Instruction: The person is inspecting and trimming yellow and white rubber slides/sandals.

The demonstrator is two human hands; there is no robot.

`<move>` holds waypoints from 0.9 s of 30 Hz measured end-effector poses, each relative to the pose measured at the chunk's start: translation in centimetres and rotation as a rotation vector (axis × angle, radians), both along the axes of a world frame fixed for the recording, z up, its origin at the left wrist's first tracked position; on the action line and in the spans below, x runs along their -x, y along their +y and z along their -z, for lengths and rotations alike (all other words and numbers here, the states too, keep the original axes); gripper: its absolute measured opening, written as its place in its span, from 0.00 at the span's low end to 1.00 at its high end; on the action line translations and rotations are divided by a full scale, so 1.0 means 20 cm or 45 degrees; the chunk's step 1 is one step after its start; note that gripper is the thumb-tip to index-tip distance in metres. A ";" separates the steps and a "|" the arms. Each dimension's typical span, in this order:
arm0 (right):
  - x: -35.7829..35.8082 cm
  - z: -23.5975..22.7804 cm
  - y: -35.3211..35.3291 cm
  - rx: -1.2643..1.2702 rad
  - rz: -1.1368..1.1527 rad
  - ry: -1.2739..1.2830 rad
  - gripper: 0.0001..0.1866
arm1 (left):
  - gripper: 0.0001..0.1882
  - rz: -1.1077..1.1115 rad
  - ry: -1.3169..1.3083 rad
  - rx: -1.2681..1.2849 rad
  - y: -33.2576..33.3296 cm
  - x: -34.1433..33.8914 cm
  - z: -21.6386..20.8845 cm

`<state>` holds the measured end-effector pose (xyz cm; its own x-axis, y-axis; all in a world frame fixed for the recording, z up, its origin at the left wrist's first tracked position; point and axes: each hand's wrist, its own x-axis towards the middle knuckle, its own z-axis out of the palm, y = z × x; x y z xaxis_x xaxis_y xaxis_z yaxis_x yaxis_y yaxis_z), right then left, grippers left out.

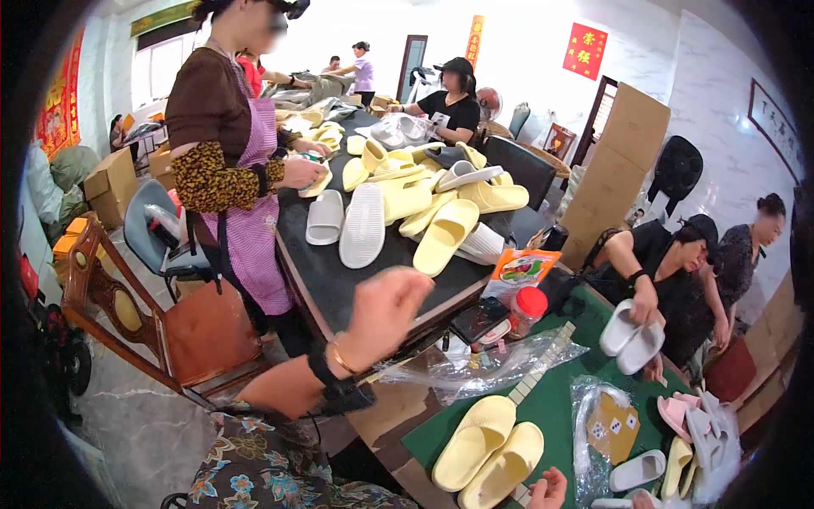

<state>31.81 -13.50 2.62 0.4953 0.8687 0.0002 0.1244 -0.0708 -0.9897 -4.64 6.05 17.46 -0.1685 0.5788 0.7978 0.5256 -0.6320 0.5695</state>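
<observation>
Left hand (386, 305) raised, grip loosely curled, holding nothing. Right hand (549, 489) barely shows, grip unclear, beside paired yellow slippers (487, 445): likely light, soft foam; pinch both together mid-sole.

A green table (566, 399) carries a yellow slipper pair (489, 454), clear plastic bags (487, 366) and white slippers (638, 469); the adjoining black table (326, 276) bears heaped yellow and white slippers (424, 199).

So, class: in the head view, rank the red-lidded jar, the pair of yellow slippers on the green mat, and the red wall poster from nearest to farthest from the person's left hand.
1. Red-lidded jar, to the right of the left hand.
2. Pair of yellow slippers, lower right on the green mat.
3. Red wall poster, far back, upper right.
</observation>
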 end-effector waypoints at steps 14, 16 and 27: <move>0.35 -0.14 0.02 -0.416 -0.346 -0.817 0.20 | 0.10 0.628 0.903 -0.201 -0.46 -0.66 0.59; 0.36 -0.12 0.02 -0.451 -0.278 -0.811 0.13 | 0.10 0.673 0.953 -0.197 -0.48 -0.66 0.60; 0.18 -0.08 -0.03 -0.154 -0.131 -0.537 0.04 | 0.14 0.635 0.942 -0.197 -0.41 -0.53 0.53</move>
